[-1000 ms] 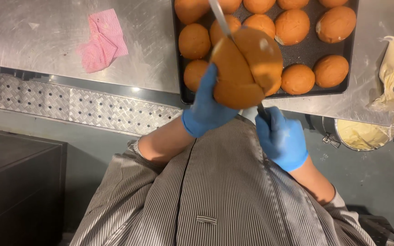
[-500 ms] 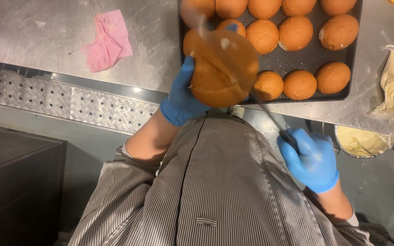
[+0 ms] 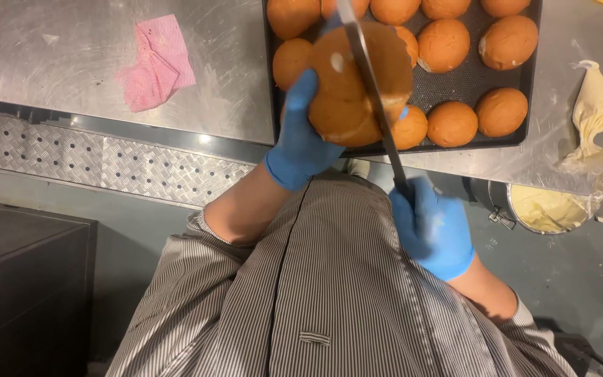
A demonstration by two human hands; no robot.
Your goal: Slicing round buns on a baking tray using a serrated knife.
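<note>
My left hand [image 3: 301, 139], in a blue glove, holds a large round golden-brown bun [image 3: 343, 91] up in front of my chest. My right hand [image 3: 433, 227], also in a blue glove, grips the handle of a long knife [image 3: 371, 91]. The blade runs up across the bun's right side and sits in a cut in it. Behind the bun, a dark baking tray [image 3: 455, 87] carries several more buns [image 3: 500, 112] of the same kind.
The tray rests on a scratched steel worktop [image 3: 71, 63]. A crumpled pink cloth [image 3: 156, 63] lies to the left. On the right lies a cream-filled piping bag [image 3: 594, 112], above a round container of cream [image 3: 549, 209]. A dark cabinet [image 3: 22, 279] stands at lower left.
The bun stays raised in my left hand. My right hand pulled the knife back and down, then pushed it forward again, so the blade now reaches further across the bun.
</note>
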